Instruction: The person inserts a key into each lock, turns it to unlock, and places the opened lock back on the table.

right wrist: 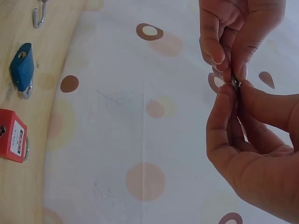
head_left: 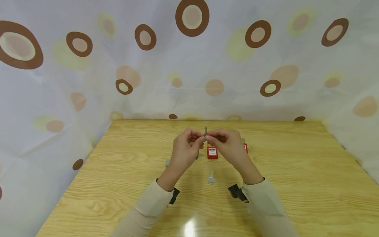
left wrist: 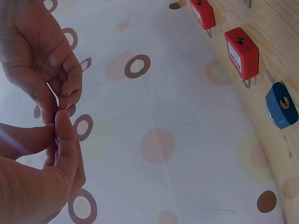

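Thumbs and fingertips of the left hand (head_left: 184,150) and right hand (head_left: 234,149) meet above the table, both pinching a small, thin metal piece (head_left: 205,130). Fingers cover most of it; its exact shape cannot be told. In the right wrist view its edge (right wrist: 235,83) shows between the fingertips of the right hand (right wrist: 261,149) and the other hand. Just below the hands in the head view stands a red padlock (head_left: 212,153) with a white label. A silver key (head_left: 211,178) lies on the wood nearer the person.
Another red padlock (head_left: 245,147) is partly behind the right hand. A blue padlock (left wrist: 281,105) shows in the left wrist view. Beside the left wrist lies a grey metal item (head_left: 167,163), partly covered. Patterned cloth (head_left: 189,98) rises behind the wooden table (head_left: 296,171).
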Available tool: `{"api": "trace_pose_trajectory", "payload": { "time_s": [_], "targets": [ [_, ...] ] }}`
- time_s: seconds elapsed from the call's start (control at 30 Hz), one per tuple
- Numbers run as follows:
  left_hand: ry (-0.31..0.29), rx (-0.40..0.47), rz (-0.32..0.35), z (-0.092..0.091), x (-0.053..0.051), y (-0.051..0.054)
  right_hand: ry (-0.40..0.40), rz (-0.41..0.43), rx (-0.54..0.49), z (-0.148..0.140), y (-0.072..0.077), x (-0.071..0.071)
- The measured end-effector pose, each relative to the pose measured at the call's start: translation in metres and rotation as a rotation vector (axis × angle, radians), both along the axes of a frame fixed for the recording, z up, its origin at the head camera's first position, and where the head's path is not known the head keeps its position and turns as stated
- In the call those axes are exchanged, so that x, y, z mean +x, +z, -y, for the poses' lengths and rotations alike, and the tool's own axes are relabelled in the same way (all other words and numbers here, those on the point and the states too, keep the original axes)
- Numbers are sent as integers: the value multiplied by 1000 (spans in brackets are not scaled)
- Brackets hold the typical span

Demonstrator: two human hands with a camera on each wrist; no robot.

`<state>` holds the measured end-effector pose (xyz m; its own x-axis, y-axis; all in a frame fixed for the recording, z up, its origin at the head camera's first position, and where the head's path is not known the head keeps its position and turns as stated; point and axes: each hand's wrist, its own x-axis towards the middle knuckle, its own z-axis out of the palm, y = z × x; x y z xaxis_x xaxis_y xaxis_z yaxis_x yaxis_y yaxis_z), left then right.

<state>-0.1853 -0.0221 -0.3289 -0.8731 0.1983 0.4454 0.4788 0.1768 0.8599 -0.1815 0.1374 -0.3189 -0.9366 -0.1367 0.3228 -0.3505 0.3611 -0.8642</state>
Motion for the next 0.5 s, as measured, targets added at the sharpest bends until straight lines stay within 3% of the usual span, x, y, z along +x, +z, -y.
{"api": "trace_pose_trajectory", "payload": {
  "time_s": [0.2, 0.3, 0.4, 0.5],
  "targets": [
    [-28, 22, -8, 1, 0, 0, -57, -2, 16, -1, 2, 2],
    [2, -47, 8, 7, -4, 1, -62, 7, -1, -2, 3, 2],
    [65, -251, 87, 14, -16, -1, -62, 26, -21, -4, 5, 4],
    [93, -551, 202, 18, -34, -12, -57, 36, -27, -5, 7, 4]
  ]
}}
